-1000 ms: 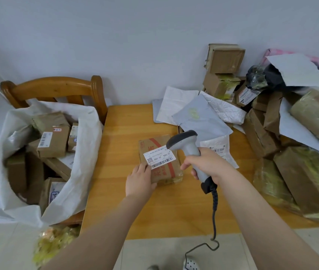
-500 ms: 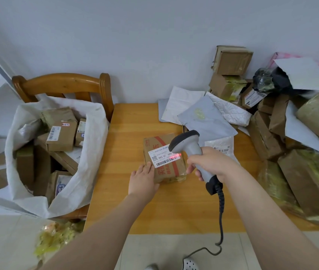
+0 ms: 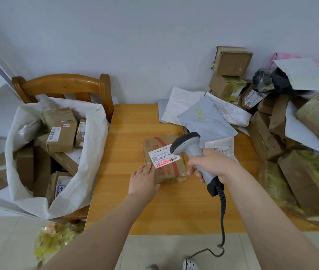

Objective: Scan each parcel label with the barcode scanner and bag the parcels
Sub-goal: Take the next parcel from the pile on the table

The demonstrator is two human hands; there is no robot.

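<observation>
A brown cardboard parcel [image 3: 165, 173] with red print lies on the wooden table [image 3: 135, 133]. Its white label [image 3: 163, 156] faces up, and a red scan line lies across the barcode. My left hand [image 3: 144, 179] rests on the parcel's near left corner with its fingers straight. My right hand [image 3: 211, 165] grips the handle of the grey barcode scanner [image 3: 188, 147], whose head points down at the label from the right. The scanner's black coiled cable [image 3: 221, 207] hangs off the table's front edge. A white woven bag [image 3: 88, 164] with several boxed parcels stands open on the left.
The bag sits on a wooden chair [image 3: 63, 86] against the table's left side. Grey and white mailer bags [image 3: 207, 121] lie at the back of the table. A pile of brown boxes [image 3: 300, 172] fills the right side. Yellowish plastic wrap [image 3: 53, 238] lies on the floor.
The scanner's red line has come on and moved onto the barcode. My head has shifted, so the scene sits further right. Both hands keep their places.
</observation>
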